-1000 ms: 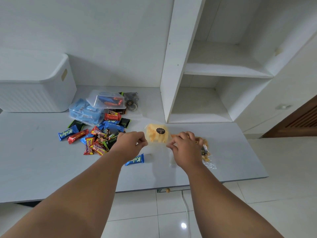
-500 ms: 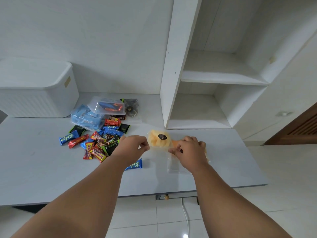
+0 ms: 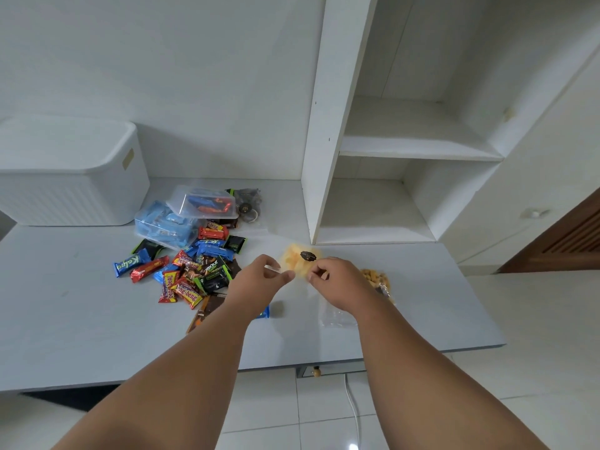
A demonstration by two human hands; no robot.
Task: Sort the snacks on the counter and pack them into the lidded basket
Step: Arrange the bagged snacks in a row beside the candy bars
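Observation:
A clear bag of yellow chips [image 3: 300, 259] with a black sticker is held over the counter's middle. My left hand [image 3: 259, 280] pinches its left edge and my right hand [image 3: 337, 282] pinches its right edge. The white lidded basket [image 3: 68, 183] stands shut at the back left. A heap of wrapped snack bars [image 3: 191, 274] lies left of my hands. Two clear boxes of blue snacks [image 3: 168, 227] sit behind the heap. A bag of brown snacks [image 3: 376, 279] lies just right of my right hand.
The grey counter [image 3: 65, 319] ends at its front edge below my forearms. A white shelf unit [image 3: 389, 151] rises at the back right, its upright panel just behind the chips. An empty clear bag [image 3: 334, 316] lies under my right wrist.
My hands have come closer together on the bag of chips, which stays lifted between them. The camera view has tilted slightly; the brown snack bag shows again at the right.

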